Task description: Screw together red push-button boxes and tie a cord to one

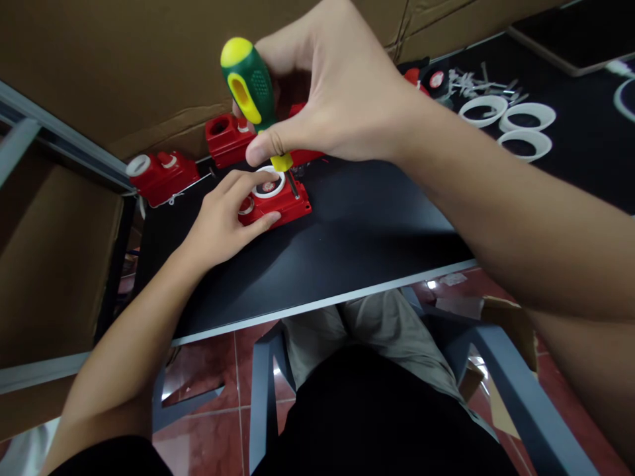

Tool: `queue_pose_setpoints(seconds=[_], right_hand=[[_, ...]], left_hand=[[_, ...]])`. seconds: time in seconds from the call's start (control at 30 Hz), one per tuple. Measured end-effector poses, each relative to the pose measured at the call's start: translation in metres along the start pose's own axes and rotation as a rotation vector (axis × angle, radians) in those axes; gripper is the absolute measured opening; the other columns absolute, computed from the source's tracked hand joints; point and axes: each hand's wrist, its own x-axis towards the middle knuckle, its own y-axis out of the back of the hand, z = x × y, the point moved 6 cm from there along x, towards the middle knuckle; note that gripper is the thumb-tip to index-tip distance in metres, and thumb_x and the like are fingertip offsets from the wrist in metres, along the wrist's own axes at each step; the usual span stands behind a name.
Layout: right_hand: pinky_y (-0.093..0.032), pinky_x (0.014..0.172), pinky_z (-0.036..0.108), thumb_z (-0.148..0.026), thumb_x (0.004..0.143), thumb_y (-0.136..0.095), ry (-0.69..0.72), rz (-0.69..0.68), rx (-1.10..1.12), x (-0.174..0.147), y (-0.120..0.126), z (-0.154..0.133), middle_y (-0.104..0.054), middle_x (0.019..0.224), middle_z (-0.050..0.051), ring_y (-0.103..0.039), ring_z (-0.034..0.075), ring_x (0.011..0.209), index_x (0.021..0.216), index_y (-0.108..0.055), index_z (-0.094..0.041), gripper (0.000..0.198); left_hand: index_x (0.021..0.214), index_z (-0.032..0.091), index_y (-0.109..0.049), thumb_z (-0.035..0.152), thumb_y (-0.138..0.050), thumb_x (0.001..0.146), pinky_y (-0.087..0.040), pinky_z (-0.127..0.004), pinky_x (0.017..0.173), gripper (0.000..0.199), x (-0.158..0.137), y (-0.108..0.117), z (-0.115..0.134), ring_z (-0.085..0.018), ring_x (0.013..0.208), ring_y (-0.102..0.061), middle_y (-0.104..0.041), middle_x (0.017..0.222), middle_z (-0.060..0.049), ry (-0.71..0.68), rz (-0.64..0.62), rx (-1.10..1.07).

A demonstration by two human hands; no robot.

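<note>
My right hand (337, 99) is closed round the lower grip of a green-and-yellow screwdriver (248, 86). The tool slants down, its tip at the right-hand corner of a red plastic housing (290, 206), where a small screw head seems to show. My left hand (221, 215) holds that housing against the black table, thumb along the near side and fingers over the top. A white ring (268, 192) with a dark, red-marked centre sits on the housing. Part of the housing's left end lies hidden beneath my left fingers.
Other red housings (166, 175) stand along the cardboard (163, 66) at the back. Several loose white rings (526, 142) lie at the right, near a pile of small white and metal parts (479, 84). A flat dark device (570, 36) occupies the far right corner.
</note>
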Motion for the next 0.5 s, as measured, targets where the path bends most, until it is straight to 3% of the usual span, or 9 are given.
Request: queue_pose_setpoints(seconds=[0.13,0.33,0.5], right_hand=[[-0.049,0.088,0.024,-0.017,0.08,-0.109,0.082,0.012,0.072,0.0,0.0,0.005,-0.071,0.093,-0.003,-0.063,0.01,0.094,0.096,-0.08,-0.007,0.035],[-0.064,0.096,0.016,-0.009,0.092,-0.095,0.03,-0.341,0.592,-0.011,-0.005,0.012,-0.086,0.117,0.001,-0.078,0.006,0.107,0.123,-0.085,-0.007,0.033],[-0.067,0.098,0.016,-0.012,0.092,-0.094,-0.043,-0.472,0.646,-0.016,-0.008,0.022,-0.088,0.113,0.002,-0.082,0.007,0.104,0.125,-0.085,-0.009,0.034]], left_hand=[[0.164,0.021,-0.074,0.078,-0.069,0.121,-0.066,-0.055,0.13,0.072,0.001,0.002,-0.001,-0.034,0.14,-0.078,-0.08,0.157,-0.009,-0.028,0.0,-0.026],[0.161,0.019,-0.077,0.079,-0.071,0.12,-0.064,-0.05,0.13,0.073,0.003,0.0,-0.008,-0.035,0.143,-0.079,-0.082,0.157,-0.013,-0.114,-0.018,-0.092],[0.162,0.021,-0.076,0.078,-0.072,0.119,-0.063,-0.051,0.129,0.072,0.003,0.0,-0.009,-0.037,0.14,-0.08,-0.082,0.155,-0.015,-0.105,-0.03,-0.078]])
